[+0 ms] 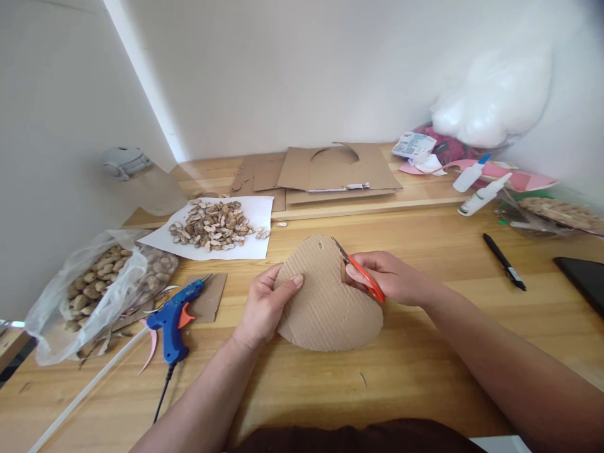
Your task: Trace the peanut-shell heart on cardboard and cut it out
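A rounded piece of corrugated cardboard (321, 305), with a notch cut into its right side, is held above the wooden table. My left hand (271, 299) pinches its left edge, thumb on top and fingers hidden beneath. In my right hand (387, 277) is a pair of scissors (365, 277) with orange handles. The dark blades lie along the cardboard's upper right edge, near the notch. My right fingers are wrapped round the handles and partly covered by them.
On the left are a blue glue gun (172, 321), a plastic bag of peanuts (97, 283) and peanut shells (214, 223) on white paper. Cardboard sheets (340, 173) lie at the back. To the right are glue bottles (484, 195), a black pen (504, 261) and a black tablet-like object (582, 280).
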`<state>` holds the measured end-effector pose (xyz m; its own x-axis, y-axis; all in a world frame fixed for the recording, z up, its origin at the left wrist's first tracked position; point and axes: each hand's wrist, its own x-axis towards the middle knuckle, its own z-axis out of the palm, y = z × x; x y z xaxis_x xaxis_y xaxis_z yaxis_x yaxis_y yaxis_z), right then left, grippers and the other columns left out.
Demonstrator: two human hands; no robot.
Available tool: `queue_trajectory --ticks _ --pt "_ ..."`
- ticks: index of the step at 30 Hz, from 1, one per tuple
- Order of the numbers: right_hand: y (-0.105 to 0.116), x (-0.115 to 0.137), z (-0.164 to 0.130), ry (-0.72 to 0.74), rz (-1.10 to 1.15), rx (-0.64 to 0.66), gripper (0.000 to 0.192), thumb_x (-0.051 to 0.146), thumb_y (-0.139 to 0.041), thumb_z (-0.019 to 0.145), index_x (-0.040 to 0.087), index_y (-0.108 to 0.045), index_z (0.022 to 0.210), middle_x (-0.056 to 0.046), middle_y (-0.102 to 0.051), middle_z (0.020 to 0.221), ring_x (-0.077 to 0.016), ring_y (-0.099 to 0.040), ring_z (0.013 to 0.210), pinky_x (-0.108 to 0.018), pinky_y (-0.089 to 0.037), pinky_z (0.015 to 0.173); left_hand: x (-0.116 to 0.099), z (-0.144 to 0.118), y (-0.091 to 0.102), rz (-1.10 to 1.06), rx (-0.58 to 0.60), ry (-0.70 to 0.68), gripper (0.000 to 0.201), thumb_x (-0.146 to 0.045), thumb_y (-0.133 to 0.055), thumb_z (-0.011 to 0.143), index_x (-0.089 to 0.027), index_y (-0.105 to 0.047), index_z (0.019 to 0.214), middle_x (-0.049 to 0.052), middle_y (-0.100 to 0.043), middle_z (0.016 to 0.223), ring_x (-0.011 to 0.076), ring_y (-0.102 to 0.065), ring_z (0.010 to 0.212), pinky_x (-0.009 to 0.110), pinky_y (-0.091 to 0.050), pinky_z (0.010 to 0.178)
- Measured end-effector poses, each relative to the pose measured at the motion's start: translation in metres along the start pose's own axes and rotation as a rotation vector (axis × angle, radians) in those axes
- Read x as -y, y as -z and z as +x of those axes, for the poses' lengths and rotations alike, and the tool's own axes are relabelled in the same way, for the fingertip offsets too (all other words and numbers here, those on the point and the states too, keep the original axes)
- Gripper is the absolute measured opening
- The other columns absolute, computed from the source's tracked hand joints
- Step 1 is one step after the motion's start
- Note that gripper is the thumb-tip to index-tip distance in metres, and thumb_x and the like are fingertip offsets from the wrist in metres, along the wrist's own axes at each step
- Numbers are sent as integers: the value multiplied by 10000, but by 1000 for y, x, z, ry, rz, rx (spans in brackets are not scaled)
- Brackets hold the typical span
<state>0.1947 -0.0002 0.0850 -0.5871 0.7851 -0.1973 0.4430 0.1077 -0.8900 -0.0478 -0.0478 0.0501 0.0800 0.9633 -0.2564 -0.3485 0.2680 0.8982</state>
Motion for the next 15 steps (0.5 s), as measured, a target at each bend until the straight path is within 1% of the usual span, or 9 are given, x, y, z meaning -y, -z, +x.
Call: queue_trajectory --ticks 6,15 --pt "-4 0 1 35 44 -13 465 563 -469 946 206 -364 666 35 -327 660 -116 -299 599 -282 -251 558 1 0 0 7 -5 -6 338 -366 -808 714 -165 -713 969 34 -692 792 163 -627 657 266 -496 618" --pt "-4 -2 2 -8 -8 -56 454 555 -494 921 206 -357 666 37 -321 668 -113 -298 611 -273 -246 557 2 1 1 14 -12 0 357 -378 -815 697 -167 -715 967 22 -681 756 160 -619 627 265 -490 597"
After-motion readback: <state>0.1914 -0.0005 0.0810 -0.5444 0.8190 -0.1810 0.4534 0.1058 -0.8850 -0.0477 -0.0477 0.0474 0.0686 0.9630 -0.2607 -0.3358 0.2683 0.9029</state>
